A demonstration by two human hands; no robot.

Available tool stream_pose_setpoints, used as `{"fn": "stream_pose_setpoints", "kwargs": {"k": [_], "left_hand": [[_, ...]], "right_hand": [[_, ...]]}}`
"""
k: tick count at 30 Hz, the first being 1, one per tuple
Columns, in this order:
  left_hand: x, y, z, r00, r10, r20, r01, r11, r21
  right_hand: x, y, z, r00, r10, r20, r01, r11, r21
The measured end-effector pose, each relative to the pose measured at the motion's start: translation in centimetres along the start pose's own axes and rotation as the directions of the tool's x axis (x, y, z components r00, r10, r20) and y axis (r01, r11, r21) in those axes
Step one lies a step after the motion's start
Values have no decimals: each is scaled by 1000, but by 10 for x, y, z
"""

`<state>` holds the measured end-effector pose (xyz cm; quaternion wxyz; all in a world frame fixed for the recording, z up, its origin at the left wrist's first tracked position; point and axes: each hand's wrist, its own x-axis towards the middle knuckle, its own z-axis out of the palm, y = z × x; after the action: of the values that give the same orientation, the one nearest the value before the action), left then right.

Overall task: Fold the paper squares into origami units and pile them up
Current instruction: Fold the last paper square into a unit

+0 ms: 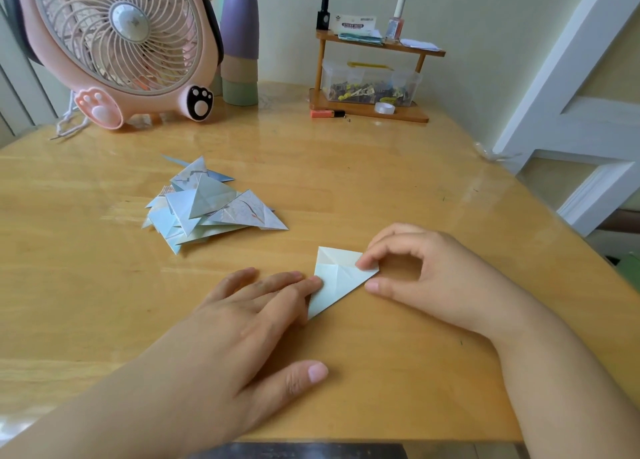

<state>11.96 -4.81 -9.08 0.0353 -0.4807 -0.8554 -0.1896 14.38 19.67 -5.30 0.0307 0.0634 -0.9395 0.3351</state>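
Folded paper triangle (337, 278) flat on desk (381, 181), near-right of the pile of folded units (207, 206). Left hand (249, 316) flat, fingertips pressing its left edge; right hand (426, 271) pinches its right corner.

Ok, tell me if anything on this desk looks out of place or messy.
Nothing is spilled or damaged. The pile of folded units is loose, with pieces pointing every way. An orange tube lies on the table beside the wooden shelf, not on it.
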Motion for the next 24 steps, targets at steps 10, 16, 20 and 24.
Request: {"fn": "stream_pose_setpoints", "kwargs": {"k": [10, 16, 20, 24], "left_hand": [[44, 0, -24, 991, -99, 85, 103, 994, -40], [73, 8, -31, 982, -41, 184, -12, 961, 276], [83, 17, -27, 984, -23, 176, -39, 941, 337], [84, 4, -21, 996, -72, 59, 61, 982, 181]], "right_hand": [[7, 7, 7, 994, -97, -51, 93, 993, -75], [7, 7, 6, 994, -98, -49, 92, 989, -113], [8, 6, 6, 995, -94, -45, 88, 989, -122], [6, 6, 6, 993, -105, -57, 96, 985, -146]]}}
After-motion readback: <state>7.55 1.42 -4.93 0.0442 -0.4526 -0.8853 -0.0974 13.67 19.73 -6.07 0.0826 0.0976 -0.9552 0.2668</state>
